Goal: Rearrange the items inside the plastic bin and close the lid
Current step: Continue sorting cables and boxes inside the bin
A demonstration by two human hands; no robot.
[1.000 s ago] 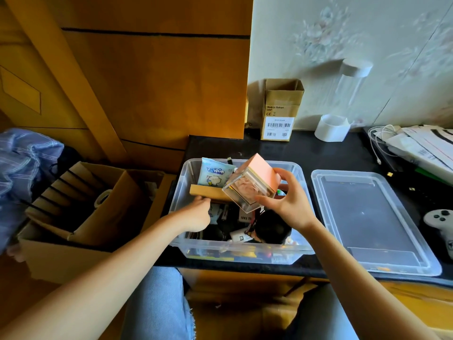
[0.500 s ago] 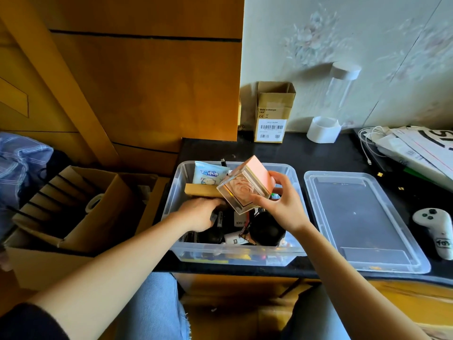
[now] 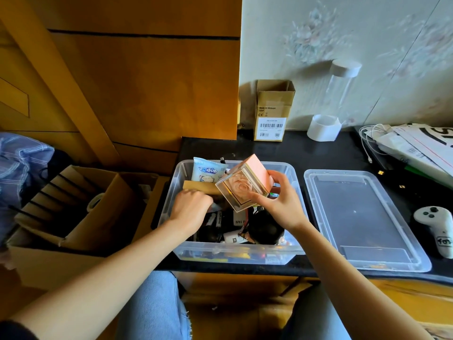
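Observation:
A clear plastic bin (image 3: 289, 251) stands on the black desk, full of dark gadgets, cables, a blue-and-white tissue pack (image 3: 207, 172) and a flat tan cardboard piece (image 3: 196, 186). My right hand (image 3: 282, 204) grips a pink box with a clear rose window (image 3: 246, 186), holding it tilted above the bin's middle. My left hand (image 3: 191, 207) reaches into the bin's left side with its fingers curled down among the items by the cardboard piece; what they hold is hidden. The clear lid (image 3: 362, 217) lies flat on the desk right of the bin.
An open brown carton (image 3: 73, 204) sits left of the desk. At the back stand a small cardboard box (image 3: 272, 111) and a clear tube with white ends (image 3: 335, 99). Papers and a white cable (image 3: 416, 143) lie far right, a white controller (image 3: 438, 227) beside the lid.
My left hand has moved from the bin's left rim deeper into the bin. My right hand has kept the pink box above the bin, tilting it slightly.

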